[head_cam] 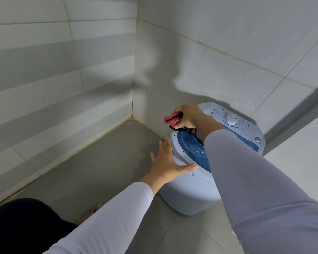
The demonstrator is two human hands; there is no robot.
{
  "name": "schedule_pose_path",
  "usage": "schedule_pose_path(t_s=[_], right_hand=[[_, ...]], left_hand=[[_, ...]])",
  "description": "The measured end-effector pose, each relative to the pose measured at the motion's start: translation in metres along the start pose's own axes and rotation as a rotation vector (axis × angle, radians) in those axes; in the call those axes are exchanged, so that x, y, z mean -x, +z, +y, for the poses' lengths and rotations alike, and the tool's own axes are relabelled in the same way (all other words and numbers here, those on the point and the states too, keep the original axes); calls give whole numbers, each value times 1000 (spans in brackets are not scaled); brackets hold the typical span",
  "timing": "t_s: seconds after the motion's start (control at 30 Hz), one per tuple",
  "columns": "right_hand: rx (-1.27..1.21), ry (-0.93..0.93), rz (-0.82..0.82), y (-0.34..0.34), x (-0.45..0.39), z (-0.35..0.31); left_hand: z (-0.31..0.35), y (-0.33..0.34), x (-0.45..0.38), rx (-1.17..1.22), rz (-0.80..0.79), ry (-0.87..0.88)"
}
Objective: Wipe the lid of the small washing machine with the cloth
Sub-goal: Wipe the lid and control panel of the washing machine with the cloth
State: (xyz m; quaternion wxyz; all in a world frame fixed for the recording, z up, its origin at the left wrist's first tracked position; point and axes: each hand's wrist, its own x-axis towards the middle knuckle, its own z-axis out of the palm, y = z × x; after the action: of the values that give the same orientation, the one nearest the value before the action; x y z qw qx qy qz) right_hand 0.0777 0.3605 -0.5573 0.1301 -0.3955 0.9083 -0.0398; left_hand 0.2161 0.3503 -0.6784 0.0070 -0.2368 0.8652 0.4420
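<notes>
Two hands were in my view, both in pale long sleeves; at the far left ran the tiled wall [44,74] with its grey bands, meeting the grey floor [92,162] at a yellowed joint; low in that corner I saw a dark trouser leg [22,222] and the toes of a bare foot [89,213] on the floor. Moving right, my left hand [168,162] lay spread with straight fingers, flat against the near-left side of the small washing machine [189,191], the thumb stretched along the white rim; it gripped nothing. The machine stood on the floor just beside the right-hand wall [228,52], near the room's corner; its blue translucent lid [191,145] lay closed on top, partly hidden under my right forearm. Above the lid's far-left edge my right hand [188,116] was curled round the red cloth [172,120], bunched in the fingers, with a dark edging or strap [196,135] trailing down onto the lid; whether the cloth itself touched the lid I could not tell. Farthest right sat the white control panel [233,121] with its round dial [231,119].
</notes>
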Motion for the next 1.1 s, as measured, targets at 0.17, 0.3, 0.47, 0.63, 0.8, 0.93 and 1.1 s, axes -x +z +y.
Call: schedule_pose_path(t_s=[0.17, 0.3, 0.47, 0.63, 0.8, 0.93, 1.1], right_hand=[[-56, 7, 2, -3, -2, 2], [-297, 79, 51, -15, -3, 20], [-453, 174, 202, -47, 3, 56], [-432, 216, 225, -64, 9, 83], [-414, 221, 223, -71, 14, 96], [-351, 252, 203, -76, 16, 100], [-307, 259, 151, -78, 19, 88]], left_hand=[[1, -4, 1, -25, -26, 19], [-8, -17, -1, -54, -19, 92], [-2, -51, -41, -114, 73, 116], [37, -76, -113, -341, 26, 105], [62, -82, -156, -224, -98, 100], [61, -80, -179, -106, -132, 76], [53, -77, -196, -52, -159, 64]])
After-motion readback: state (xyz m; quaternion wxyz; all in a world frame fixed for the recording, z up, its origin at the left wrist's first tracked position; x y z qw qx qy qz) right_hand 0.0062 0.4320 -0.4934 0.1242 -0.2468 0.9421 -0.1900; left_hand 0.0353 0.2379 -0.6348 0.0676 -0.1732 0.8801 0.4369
